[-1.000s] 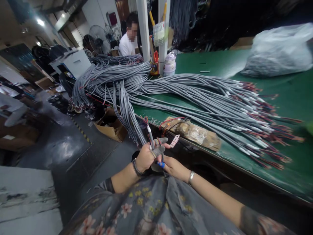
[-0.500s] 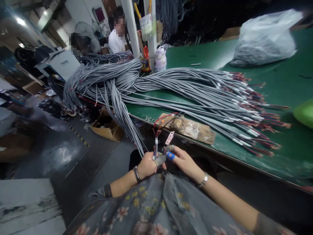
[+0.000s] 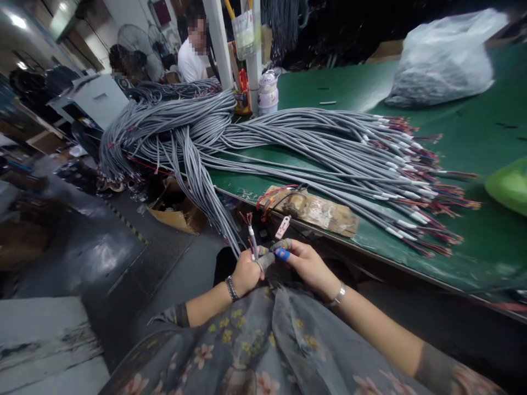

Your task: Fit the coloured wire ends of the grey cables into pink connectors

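Observation:
My left hand (image 3: 246,271) is closed around the end of a grey cable (image 3: 251,235) whose red and dark wire tips stick up above my fist. My right hand (image 3: 307,263) is beside it, its taped fingertips pinched toward the same cable end; what they grip is too small to make out. Both hands are over my lap, just in front of the edge of the green table (image 3: 486,241). A big bundle of grey cables (image 3: 313,148) lies across the table and hangs down to my left hand.
A brown taped block (image 3: 317,211) with red wires sits at the table edge. A plastic bag (image 3: 444,60), a green object (image 3: 508,184) and a jar (image 3: 267,93) by a post are on the table. A cardboard box (image 3: 177,211) stands on the floor. Two people sit far back.
My hands have dropped slightly and drawn together around the cable end; the view has shifted a little to the right.

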A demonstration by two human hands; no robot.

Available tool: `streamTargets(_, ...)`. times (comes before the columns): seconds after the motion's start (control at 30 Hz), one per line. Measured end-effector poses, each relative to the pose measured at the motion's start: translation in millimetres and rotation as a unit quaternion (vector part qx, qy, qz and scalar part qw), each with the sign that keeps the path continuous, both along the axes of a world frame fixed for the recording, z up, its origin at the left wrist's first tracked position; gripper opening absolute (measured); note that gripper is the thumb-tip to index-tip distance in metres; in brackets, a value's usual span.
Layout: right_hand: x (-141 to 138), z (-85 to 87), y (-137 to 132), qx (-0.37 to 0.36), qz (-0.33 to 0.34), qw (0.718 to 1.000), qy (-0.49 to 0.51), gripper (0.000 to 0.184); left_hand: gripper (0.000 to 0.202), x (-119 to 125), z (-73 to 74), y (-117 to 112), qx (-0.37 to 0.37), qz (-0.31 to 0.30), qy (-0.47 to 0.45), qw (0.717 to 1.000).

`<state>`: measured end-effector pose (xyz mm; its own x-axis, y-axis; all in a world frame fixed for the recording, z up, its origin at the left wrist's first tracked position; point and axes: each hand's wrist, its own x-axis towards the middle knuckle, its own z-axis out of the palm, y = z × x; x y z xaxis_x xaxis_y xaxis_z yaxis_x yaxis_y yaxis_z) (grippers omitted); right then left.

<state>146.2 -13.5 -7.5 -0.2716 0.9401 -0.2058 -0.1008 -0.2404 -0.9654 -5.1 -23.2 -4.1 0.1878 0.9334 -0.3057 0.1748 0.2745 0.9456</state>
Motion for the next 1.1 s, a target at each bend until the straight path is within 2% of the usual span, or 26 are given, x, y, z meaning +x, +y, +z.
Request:
streamTargets(0.13, -1.4, 0.9, 1.2, -0.036, 0.009, 0.999, 0.014, 0.038, 0.041, 1.4, -2.8, -0.8, -0.002, -0.012, -0.005, 1.000)
streamTargets(0.33, 0.4, -0.3, 3.0, -0.011, -0.015, 1.000, -0.022, 0.041, 0.043, 0.9, -2.4, -2.0, -0.005, -0.008, -0.007, 1.000)
streamTargets(0.53, -0.5, 2.3, -0.8, -0.020, -0.016, 1.000, -0.015, 0.045, 0.050, 2.9, 0.1, 3.8, 0.012, 0.080, -0.055, 0.995)
streamTargets(0.6, -0.8, 3.7, -2.0, -0.014, -0.011, 1.000, -0.014, 0.046, 0.051, 3.3, 0.5, 4.3, 0.006, 0.088, -0.064, 0.994)
streamTargets(0.73, 0.6, 2.4, -3.2, 0.006, -0.021, 1.000, -0.016, 0.044, 0.051, 0.9, 0.1, 2.5, 0.012, 0.051, -0.048, 0.997)
streamTargets(0.9, 1.2, -3.1, -2.9, 0.005, -0.030, 0.999, -0.008, 0.042, 0.041, -3.0, -1.9, 0.3, 0.003, -0.086, -0.007, 0.996)
streamTargets(1.0, 1.0, -3.6, -2.0, 0.012, -0.026, 0.999, -0.022, 0.044, 0.041, -3.4, -1.7, 1.1, 0.007, -0.082, -0.008, 0.997)
streamTargets(1.1, 1.7, -2.4, -1.9, 0.018, -0.038, 0.998, -0.040, 0.046, 0.046, -2.6, -0.1, 3.0, 0.001, -0.028, -0.026, 0.999)
